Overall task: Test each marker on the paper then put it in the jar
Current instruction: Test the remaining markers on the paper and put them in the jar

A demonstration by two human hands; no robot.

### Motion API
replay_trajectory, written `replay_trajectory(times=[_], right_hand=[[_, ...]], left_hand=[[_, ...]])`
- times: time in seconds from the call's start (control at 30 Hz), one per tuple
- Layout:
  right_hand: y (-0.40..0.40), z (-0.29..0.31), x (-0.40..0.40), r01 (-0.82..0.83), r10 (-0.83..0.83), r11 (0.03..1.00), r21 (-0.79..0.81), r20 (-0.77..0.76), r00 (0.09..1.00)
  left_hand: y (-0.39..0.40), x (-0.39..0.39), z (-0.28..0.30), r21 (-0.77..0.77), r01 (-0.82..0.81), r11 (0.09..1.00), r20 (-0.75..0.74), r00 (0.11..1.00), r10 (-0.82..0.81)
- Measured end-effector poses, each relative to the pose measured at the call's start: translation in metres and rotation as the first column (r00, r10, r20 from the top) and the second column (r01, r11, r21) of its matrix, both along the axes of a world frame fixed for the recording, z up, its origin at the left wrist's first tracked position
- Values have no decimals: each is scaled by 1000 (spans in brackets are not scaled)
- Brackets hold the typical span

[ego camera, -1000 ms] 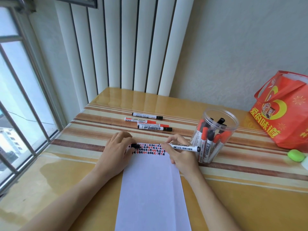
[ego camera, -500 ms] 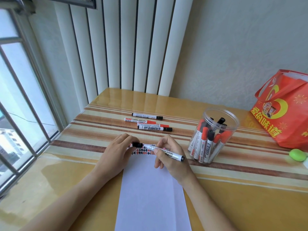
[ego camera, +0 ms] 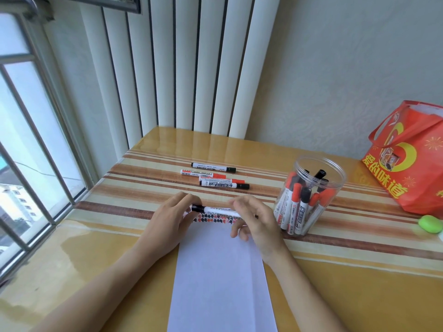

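Here, from my head camera, my left hand (ego camera: 171,220) pinches the black cap (ego camera: 197,208) while my right hand (ego camera: 255,220) grips the whiteboard marker (ego camera: 219,210) over the paper (ego camera: 220,279), left of the jar (ego camera: 309,195) on the surface (ego camera: 359,295).

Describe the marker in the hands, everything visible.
The marker is a white-barrelled whiteboard type with a black cap on its left end and small print along the barrel. It lies roughly level over the top edge of the paper. The left hand pinches the cap; the right hand grips the barrel, hiding its right end.
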State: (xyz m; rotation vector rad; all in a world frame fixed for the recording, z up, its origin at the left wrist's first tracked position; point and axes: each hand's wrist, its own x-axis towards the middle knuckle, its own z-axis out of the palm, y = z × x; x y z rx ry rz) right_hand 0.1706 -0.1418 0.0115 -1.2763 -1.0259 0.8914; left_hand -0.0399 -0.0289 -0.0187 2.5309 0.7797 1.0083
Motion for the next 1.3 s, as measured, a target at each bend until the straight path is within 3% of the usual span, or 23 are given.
replay_trajectory(times=[0.13, 0.23, 0.33, 0.47, 0.7, 1.0, 1.2, 1.3], right_hand=[[2, -13, 16, 116, -120, 993, 33, 389, 913], [1, -16, 15, 59, -111, 993, 99, 673, 732], [4, -20, 6, -11, -109, 990, 141, 811, 575], [6, -26, 3, -17, -158, 981, 194, 845, 511], [6, -31, 1, -23, -139, 983, 184, 812, 567], [5, -33, -2, 0, -168, 981, 194, 849, 500], [6, -19, 1, -20, -117, 990, 137, 906, 406], [12, -4, 8, -30, -172, 983, 183, 960, 219]], left_hand=[[2, 1, -4, 16, -2, 1000, -38, 999, 2], [6, 2, -9, 12, 25, 1000, -59, 998, -25], [10, 1, -12, -4, 51, 999, -74, 996, -51], [11, 0, -12, -14, 58, 998, -80, 995, -59], [12, -1, -10, 10, 73, 997, -75, 995, -72], [12, -1, -9, 65, 122, 990, -59, 991, -118], [12, 1, -12, 57, 93, 994, -48, 995, -91], [10, 3, -11, 61, 62, 996, -57, 997, -58]])
